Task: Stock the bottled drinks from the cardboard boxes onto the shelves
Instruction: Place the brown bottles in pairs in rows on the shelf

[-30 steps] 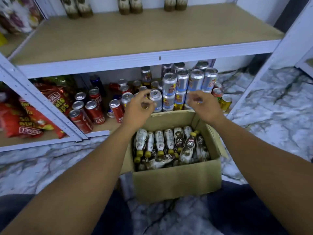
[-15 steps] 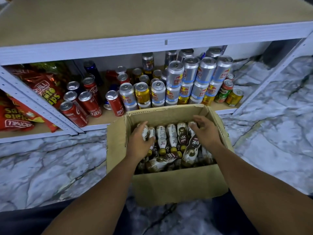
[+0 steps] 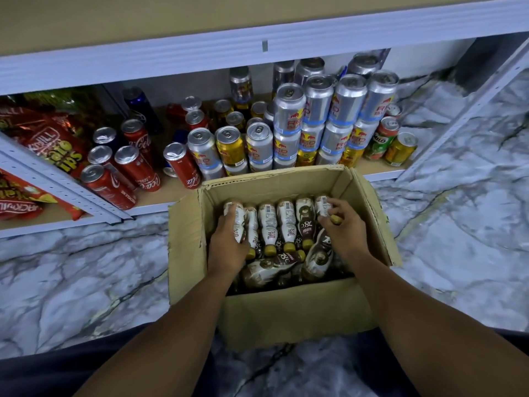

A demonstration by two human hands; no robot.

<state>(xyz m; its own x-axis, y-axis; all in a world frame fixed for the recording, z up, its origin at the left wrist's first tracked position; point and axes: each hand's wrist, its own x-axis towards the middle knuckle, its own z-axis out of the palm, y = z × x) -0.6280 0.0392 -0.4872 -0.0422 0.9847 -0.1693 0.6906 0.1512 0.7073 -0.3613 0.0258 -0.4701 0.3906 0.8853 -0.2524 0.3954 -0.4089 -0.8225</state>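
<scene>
Down on the marble-patterned floor point(image 3: 86, 267), in front of the rack, we have the open brown cardboard box point(image 3: 286, 319) between our forearms, and it looks close to full. A row of small brown-and-white plastic drink bottles with yellow caps point(image 3: 286, 222) lies side by side on top, with more lying crosswise beneath and nearer to us.

Our left hand point(image 3: 229, 247) has its fingers curled round the leftmost bottle point(image 3: 237, 216) of that row. Our right hand point(image 3: 340, 233) has its fingers wrapped over the rightmost bottle point(image 3: 322, 203), a yellow cap peeking out under them. Both bottles lie inside the box, not lifted clear.

We judge the work on this box to be at an early stage. None of these bottles shows on the low tan shelf board point(image 3: 160, 199), which carries tall silver energy-drink cans point(image 3: 317, 110), slim red cola cans point(image 3: 137, 167) and red crisp bags point(image 3: 48, 144). Only a strip of the upper tan shelf point(image 3: 114, 21) is in view. Nearly the whole load is left to move.
</scene>
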